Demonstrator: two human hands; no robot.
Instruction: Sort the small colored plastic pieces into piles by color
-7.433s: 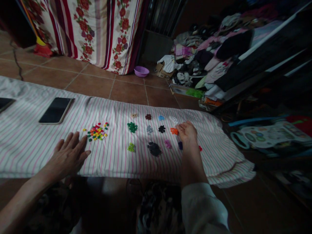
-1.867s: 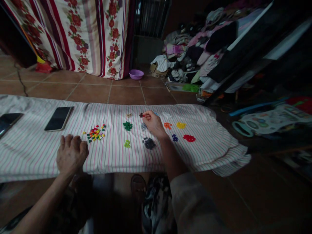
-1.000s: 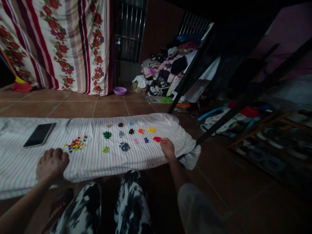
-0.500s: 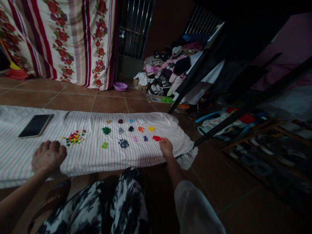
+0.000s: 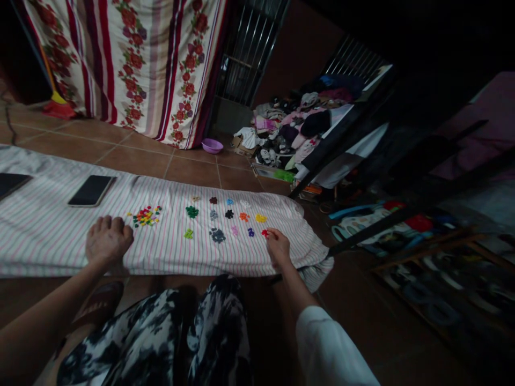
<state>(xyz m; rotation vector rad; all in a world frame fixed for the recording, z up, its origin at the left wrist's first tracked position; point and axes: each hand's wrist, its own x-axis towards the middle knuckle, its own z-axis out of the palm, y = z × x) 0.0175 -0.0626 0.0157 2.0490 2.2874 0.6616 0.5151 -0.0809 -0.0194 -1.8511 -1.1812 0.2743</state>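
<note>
My right hand [image 5: 278, 247] is over the red pieces [image 5: 264, 232] at the right end of the striped cloth [image 5: 161, 252]. Its thumb and fingers are pinched together and cover part of that pile; what is between the fingertips is hidden. Palm down, my left hand [image 5: 108, 238] rests on the cloth with its fingers forward and slightly apart. Just beyond it lies a mixed pile of small coloured pieces [image 5: 147, 216]. Single-colour piles stand between the hands, among them dark green [image 5: 192, 212], dark grey [image 5: 218, 235], orange [image 5: 244, 216], yellow [image 5: 260, 218] and purple [image 5: 251, 232].
A phone [image 5: 92, 190] lies behind the mixed pile, and another dark flat device [image 5: 13, 184] is at the left edge. Past the cloth are a purple basin [image 5: 212, 146], a heap of clothes [image 5: 298, 123] and a dark slanting pole [image 5: 362, 230] on the right.
The view has swung left, bringing the second dark device into sight. My right hand now covers more of the red pile. My left hand stays resting on the cloth.
</note>
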